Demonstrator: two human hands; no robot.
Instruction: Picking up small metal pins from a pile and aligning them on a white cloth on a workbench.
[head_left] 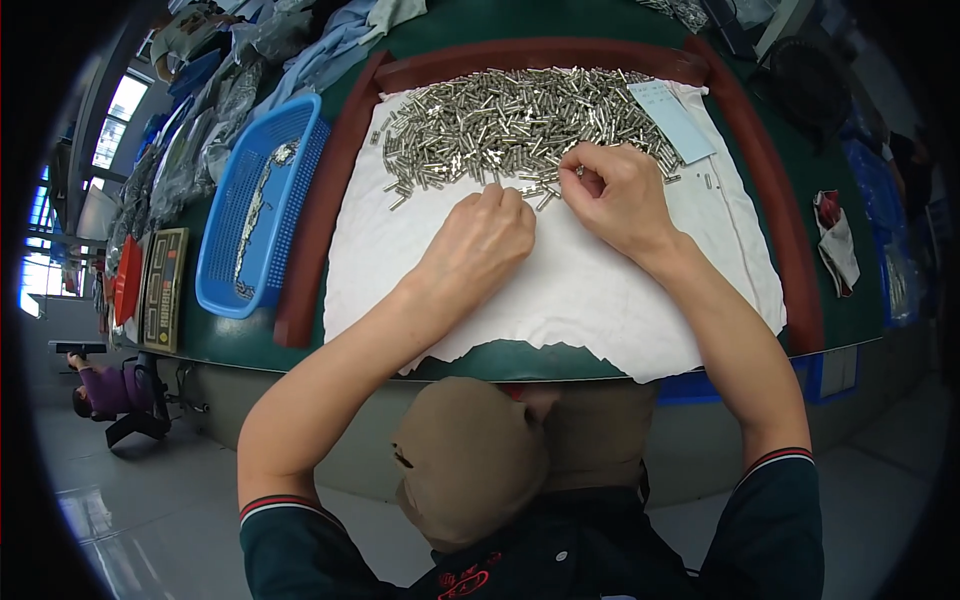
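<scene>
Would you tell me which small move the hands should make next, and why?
Perhaps the left hand should draw one piece from the pile of metal pieces back over the white cloth, because it sits at the pile's near edge. The right hand is curled nearby; whether it holds anything is unclear.

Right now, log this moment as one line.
small metal pieces: heaped on white cloth | left hand: curled at heap's near edge | right hand: curled beside heap, contents unclear
</scene>
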